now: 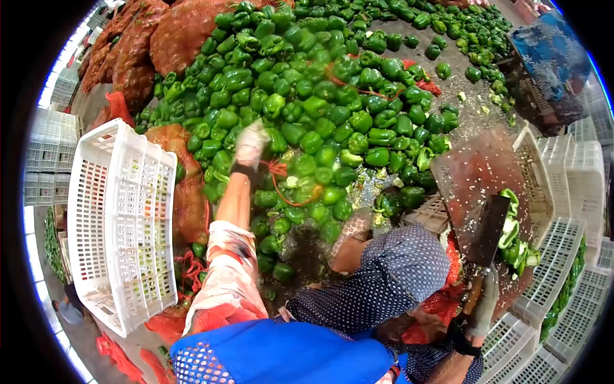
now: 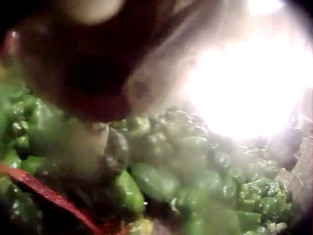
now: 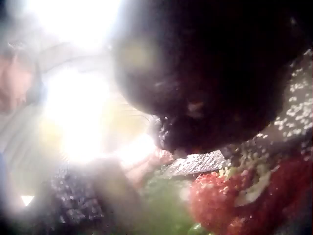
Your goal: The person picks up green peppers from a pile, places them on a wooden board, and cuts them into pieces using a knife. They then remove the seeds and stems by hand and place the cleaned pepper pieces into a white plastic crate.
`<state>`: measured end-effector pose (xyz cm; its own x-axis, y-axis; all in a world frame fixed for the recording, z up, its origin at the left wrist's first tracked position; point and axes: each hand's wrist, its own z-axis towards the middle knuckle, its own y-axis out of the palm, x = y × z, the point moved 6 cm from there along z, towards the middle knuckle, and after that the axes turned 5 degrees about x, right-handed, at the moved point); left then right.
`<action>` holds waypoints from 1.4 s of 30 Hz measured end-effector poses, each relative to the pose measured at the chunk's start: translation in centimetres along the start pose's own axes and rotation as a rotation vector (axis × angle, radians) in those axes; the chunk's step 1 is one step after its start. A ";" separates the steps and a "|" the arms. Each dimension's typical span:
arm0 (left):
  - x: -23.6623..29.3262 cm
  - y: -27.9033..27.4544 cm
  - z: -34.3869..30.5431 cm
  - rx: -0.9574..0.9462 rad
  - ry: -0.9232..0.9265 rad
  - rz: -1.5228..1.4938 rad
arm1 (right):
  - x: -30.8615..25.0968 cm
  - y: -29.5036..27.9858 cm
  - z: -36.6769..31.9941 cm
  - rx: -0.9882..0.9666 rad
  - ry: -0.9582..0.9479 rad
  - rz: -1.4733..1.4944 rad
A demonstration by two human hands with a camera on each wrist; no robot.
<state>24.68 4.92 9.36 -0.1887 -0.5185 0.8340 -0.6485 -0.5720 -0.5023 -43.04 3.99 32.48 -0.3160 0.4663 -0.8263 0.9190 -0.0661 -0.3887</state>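
My left hand [image 1: 252, 142], in a pale glove, is stretched out over the heap of green bell peppers [image 1: 313, 105]. It is blurred, and I cannot tell whether its fingers hold a pepper. In the left wrist view, peppers [image 2: 155, 181] lie below a dark, blurred hand. At the right, my gloved right hand [image 1: 484, 304] grips a cleaver [image 1: 490, 232] by its wooden handle, the dark blade over a seed-strewn reddish board [image 1: 476, 169]. Cut green pepper pieces [image 1: 519, 256] lie beside the blade on the board. Glare and a dark shape fill most of the right wrist view.
A white plastic crate [image 1: 121, 224] stands tilted on the left. Full red mesh sacks [image 1: 185, 38] lie behind it. More white crates [image 1: 553, 256] stand to the right of the board. A red string [image 1: 281, 192] lies across the peppers, near my bent knee [image 1: 409, 259].
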 end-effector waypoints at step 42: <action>30.8 30.0 -25.6 -0.851 0.328 -0.389 | -6.8 2.8 -3.8 0.144 -0.526 -0.256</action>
<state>-19.47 -11.91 25.86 0.0385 -0.1162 0.9925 -0.9978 0.0485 0.0444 -37.41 3.97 38.49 -0.6313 -0.0133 -0.7755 0.7686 -0.1449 -0.6232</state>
